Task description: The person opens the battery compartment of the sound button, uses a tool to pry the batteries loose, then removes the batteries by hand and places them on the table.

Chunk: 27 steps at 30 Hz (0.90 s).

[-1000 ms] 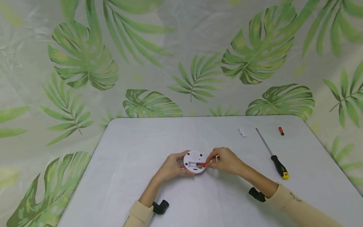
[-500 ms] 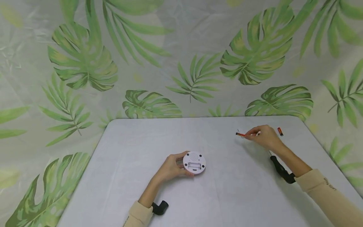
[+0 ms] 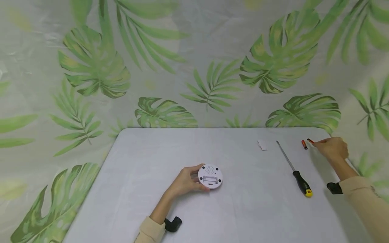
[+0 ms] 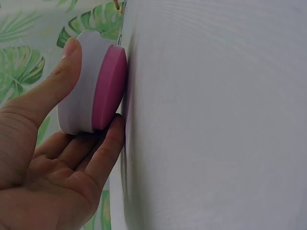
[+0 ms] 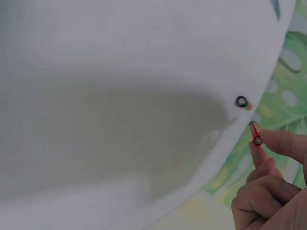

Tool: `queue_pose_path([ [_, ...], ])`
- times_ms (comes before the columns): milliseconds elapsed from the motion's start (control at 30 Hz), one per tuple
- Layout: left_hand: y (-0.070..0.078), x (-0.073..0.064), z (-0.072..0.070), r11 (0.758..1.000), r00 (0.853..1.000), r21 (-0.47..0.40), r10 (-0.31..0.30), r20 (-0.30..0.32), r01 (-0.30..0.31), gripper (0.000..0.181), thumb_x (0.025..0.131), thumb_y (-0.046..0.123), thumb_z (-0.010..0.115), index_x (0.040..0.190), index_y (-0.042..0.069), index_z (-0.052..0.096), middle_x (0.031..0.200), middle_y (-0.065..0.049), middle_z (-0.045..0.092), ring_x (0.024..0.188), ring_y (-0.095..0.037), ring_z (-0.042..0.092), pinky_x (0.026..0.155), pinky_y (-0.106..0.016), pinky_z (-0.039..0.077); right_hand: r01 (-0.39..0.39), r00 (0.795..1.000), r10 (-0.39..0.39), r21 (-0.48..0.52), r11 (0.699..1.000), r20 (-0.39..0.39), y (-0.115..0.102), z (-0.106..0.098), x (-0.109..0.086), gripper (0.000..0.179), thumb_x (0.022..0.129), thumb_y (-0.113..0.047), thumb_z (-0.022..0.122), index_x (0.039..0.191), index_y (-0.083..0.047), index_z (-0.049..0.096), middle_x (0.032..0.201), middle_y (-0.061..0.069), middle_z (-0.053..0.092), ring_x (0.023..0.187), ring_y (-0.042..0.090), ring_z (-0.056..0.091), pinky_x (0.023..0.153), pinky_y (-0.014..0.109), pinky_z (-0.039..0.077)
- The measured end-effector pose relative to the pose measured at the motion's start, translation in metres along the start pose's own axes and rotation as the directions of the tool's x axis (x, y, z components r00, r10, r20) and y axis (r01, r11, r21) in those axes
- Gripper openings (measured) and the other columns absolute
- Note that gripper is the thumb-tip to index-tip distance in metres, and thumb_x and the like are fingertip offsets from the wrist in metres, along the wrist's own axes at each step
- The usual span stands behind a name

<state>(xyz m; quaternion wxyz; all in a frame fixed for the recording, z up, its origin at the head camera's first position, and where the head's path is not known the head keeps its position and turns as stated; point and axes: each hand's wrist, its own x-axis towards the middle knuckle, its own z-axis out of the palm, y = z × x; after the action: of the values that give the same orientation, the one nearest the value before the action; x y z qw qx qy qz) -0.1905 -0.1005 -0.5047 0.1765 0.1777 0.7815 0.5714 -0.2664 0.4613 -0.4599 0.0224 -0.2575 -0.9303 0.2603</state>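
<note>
My left hand point(image 3: 186, 182) grips a round white device point(image 3: 210, 176) by its edge, underside up. That face carries speaker holes, dark feet and a battery compartment with no battery in it. From the left wrist view, the device's lower part point(image 4: 109, 88) is pink and close to the table. At the far right, my right hand point(image 3: 332, 148) pinches a small red-and-black battery point(image 5: 255, 134) between thumb and finger. A second battery point(image 3: 304, 144) lies on the table just left of it.
A screwdriver point(image 3: 301, 184) with a black and yellow handle lies on the right of the table point(image 3: 146, 152). Left of its tip is a small white piece point(image 3: 261, 145). Behind the table hangs a leaf-patterned cloth point(image 3: 170, 67).
My right hand has taken a battery out of the device and carried it right, beside the other battery. My left hand has kept its grip on the device in place.
</note>
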Motion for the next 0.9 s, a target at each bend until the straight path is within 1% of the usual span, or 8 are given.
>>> queue_pose_path([
  [133,0.0,0.0,0.001,1.0,1.0,0.006,-0.003,-0.003,0.003,0.091,0.073,0.007,0.094,0.152,0.002,0.049,0.155,-0.021,0.051,0.124,-0.033,0.067,0.093,-0.023,0.061,-0.049,0.999,0.049,-0.029,0.998,0.003,0.005,0.002,0.003,0.047,0.091,-0.041,0.07,0.092,0.005,0.078,0.087,0.031,0.071,0.064,0.03,0.06,0.05,0.039,0.046],
  [333,0.001,0.001,0.005,1.0,1.0,-0.001,-0.01,0.008,0.01,0.09,0.073,0.005,0.093,0.152,0.001,0.049,0.153,-0.022,0.053,0.119,-0.032,0.07,0.091,-0.025,0.062,-0.048,0.998,0.051,-0.083,0.995,0.027,0.016,0.005,0.002,0.04,0.091,-0.031,0.068,0.096,0.007,0.076,0.089,0.033,0.07,0.069,0.033,0.061,0.051,0.04,0.046],
  [433,0.002,0.003,0.006,1.0,1.0,0.011,-0.009,0.013,0.008,0.091,0.073,0.005,0.094,0.152,0.001,0.048,0.153,-0.021,0.054,0.118,-0.03,0.071,0.092,-0.024,0.061,-0.036,0.998,0.041,-0.109,0.993,0.04,0.019,0.006,0.001,0.039,0.091,-0.03,0.065,0.099,0.007,0.076,0.096,0.035,0.069,0.074,0.038,0.063,0.053,0.041,0.046],
  [567,0.005,0.005,0.003,0.997,1.0,0.083,0.001,0.009,-0.002,0.092,0.072,0.01,0.095,0.152,0.0,0.049,0.152,-0.02,0.055,0.111,-0.022,0.073,0.095,-0.025,0.06,-0.012,0.998,0.019,-0.123,0.992,0.053,0.019,0.007,0.001,0.044,0.092,-0.033,0.065,0.104,0.007,0.074,0.103,0.037,0.068,0.079,0.041,0.064,0.054,0.042,0.046],
  [667,0.006,0.006,0.0,0.99,1.0,0.144,0.005,-0.005,-0.004,0.092,0.072,0.013,0.096,0.151,0.002,0.051,0.153,-0.018,0.054,0.104,-0.021,0.074,0.1,-0.033,0.059,0.005,0.998,0.003,-0.124,0.992,0.066,0.016,0.008,0.0,0.048,0.093,-0.038,0.064,0.107,0.007,0.074,0.103,0.037,0.069,0.076,0.039,0.063,0.054,0.041,0.046],
  [767,0.004,0.007,-0.003,0.981,1.0,0.193,0.011,-0.029,-0.005,0.093,0.069,0.017,0.098,0.149,0.003,0.053,0.159,-0.017,0.048,0.126,-0.03,0.065,0.112,-0.043,0.051,0.043,0.997,-0.034,-0.124,0.991,0.073,0.01,0.011,-0.005,0.05,0.096,-0.04,0.061,0.11,0.006,0.073,0.1,0.033,0.071,0.072,0.034,0.063,0.052,0.04,0.047],
  [833,0.003,0.008,-0.005,0.976,0.999,0.217,0.012,-0.038,-0.004,0.093,0.068,0.02,0.098,0.149,0.003,0.054,0.163,-0.018,0.042,0.143,-0.038,0.05,0.12,-0.05,0.042,0.086,0.994,-0.077,-0.12,0.989,0.077,0.004,0.013,-0.013,0.051,0.097,-0.04,0.058,0.113,0.007,0.071,0.102,0.032,0.071,0.07,0.032,0.063,0.051,0.039,0.047],
  [900,0.0,0.008,-0.006,0.97,0.999,0.244,0.014,-0.046,-0.002,0.094,0.068,0.022,0.099,0.148,0.002,0.055,0.165,-0.018,0.038,0.155,-0.04,0.033,0.127,-0.054,0.031,0.141,0.988,-0.134,-0.102,0.985,0.075,-0.004,0.017,-0.024,0.053,0.099,-0.041,0.055,0.115,0.007,0.07,0.104,0.03,0.072,0.07,0.031,0.064,0.051,0.039,0.047],
])
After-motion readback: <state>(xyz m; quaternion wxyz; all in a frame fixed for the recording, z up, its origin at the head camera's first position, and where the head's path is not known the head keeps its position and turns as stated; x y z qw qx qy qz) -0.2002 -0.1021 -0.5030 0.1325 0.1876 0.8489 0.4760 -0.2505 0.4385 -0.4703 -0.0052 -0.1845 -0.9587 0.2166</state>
